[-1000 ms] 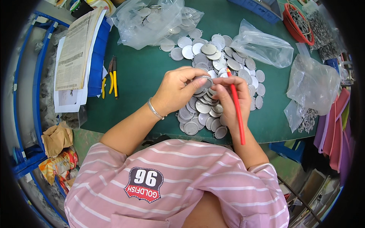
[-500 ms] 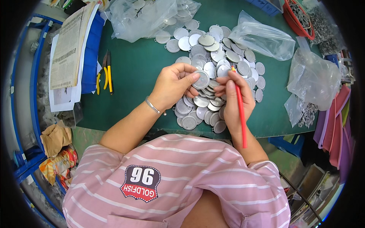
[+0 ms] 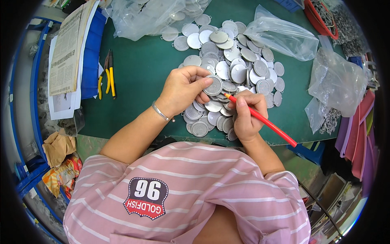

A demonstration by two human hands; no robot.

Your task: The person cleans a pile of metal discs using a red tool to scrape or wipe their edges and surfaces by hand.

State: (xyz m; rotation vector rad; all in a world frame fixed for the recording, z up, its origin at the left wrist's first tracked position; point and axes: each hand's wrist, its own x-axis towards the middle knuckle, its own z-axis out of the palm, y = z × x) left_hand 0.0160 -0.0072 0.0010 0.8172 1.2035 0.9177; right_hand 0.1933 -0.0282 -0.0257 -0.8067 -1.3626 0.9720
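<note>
Workshop bench: green mat [image 3: 138,77], metal disc pile [image 3: 239,69], pliers [image 3: 106,73], bagged parts [image 3: 337,81].

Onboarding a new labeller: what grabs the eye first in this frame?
The heap of silver round discs on the green mat. In front of it, the left hand pinches one mesh disc while the right hand holds a red stick. Yellow-handled pliers lie left.

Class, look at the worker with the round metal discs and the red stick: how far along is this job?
Done: nothing shows as finished; no separate sorted stack can be told apart. In hand: the left hand pinches one mesh disc, while the right hand holds a red stick with its tip near it. Left: a large pile of discs on the green mat, plus more in a clear bag.
</note>
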